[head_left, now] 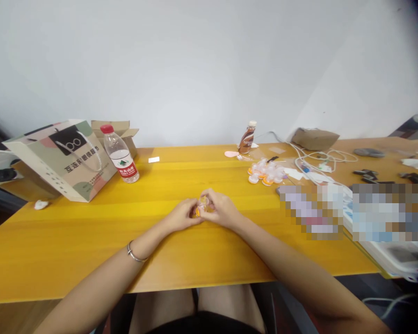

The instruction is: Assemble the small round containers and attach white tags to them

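Observation:
Over the yellow wooden table [153, 260], my left hand [181, 216] and my right hand [222, 208] meet with their fingers closed on one small clear plastic container with an orange part [203, 202]. The left fingers pinch its left side, by the orange part. My right thumb and fingers close round the clear side. Much of it is covered by the fingers, so its exact kind is hard to make out. Farther right lies a cluster of similar small clear and orange containers [266, 171], apart from both hands.
At the left stand a paper shopping bag [80, 162], a cardboard box [130, 134] and a red-capped water bottle [121, 155]. A brown drink bottle [247, 139] stands behind, beside a pink spoon-like piece [231, 154]. White cables [301, 155] and a cardboard box [315, 139] lie right.

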`<state>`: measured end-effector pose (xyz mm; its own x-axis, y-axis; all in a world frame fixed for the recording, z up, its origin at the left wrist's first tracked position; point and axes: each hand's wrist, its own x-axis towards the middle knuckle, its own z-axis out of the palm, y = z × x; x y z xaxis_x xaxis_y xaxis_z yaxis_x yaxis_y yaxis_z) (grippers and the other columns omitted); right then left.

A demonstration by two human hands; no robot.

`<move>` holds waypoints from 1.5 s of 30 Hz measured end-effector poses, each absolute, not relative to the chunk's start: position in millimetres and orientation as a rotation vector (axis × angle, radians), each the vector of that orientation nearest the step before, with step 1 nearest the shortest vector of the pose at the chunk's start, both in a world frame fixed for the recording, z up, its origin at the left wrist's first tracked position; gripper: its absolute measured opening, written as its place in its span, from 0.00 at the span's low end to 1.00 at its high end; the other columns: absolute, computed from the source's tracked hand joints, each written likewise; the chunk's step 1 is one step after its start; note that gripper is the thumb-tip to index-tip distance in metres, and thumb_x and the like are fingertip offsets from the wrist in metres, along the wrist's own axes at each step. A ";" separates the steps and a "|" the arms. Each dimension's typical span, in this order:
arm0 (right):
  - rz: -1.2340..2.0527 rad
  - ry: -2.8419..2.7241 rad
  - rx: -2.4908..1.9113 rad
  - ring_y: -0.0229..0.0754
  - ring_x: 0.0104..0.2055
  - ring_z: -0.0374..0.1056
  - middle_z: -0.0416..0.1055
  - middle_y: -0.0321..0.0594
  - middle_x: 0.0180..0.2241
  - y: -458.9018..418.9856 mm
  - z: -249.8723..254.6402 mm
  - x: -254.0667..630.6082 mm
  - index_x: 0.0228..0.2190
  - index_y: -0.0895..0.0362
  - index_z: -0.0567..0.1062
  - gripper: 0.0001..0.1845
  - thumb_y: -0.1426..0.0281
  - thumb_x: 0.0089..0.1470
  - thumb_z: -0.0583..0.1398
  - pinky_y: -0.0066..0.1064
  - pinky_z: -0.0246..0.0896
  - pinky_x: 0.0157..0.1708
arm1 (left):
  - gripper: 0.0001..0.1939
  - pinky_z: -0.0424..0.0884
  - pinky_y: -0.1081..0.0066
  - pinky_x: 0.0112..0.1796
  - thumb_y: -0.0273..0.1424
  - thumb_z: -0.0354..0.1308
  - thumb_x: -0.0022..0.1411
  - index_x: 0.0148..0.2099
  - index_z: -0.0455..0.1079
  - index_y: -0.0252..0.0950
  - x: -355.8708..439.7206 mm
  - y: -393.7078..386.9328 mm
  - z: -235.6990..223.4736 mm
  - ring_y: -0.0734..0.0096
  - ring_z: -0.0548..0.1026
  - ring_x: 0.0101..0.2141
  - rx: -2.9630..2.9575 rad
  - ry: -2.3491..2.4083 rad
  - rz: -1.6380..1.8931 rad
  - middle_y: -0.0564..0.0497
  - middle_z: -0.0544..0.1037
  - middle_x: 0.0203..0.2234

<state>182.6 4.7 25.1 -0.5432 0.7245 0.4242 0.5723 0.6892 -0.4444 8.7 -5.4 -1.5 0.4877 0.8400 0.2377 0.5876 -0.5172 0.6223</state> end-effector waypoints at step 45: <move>0.773 -2.264 -0.741 0.36 0.31 0.58 0.61 0.36 0.29 13.1 -3.8 187.6 0.32 0.57 0.64 0.05 0.69 0.51 0.55 0.27 0.56 0.32 | 0.14 0.62 0.73 0.35 0.39 0.55 0.55 0.38 0.69 0.34 7.4 -6.7 3.7 0.71 0.64 0.34 2.292 1.023 0.669 0.51 0.65 0.30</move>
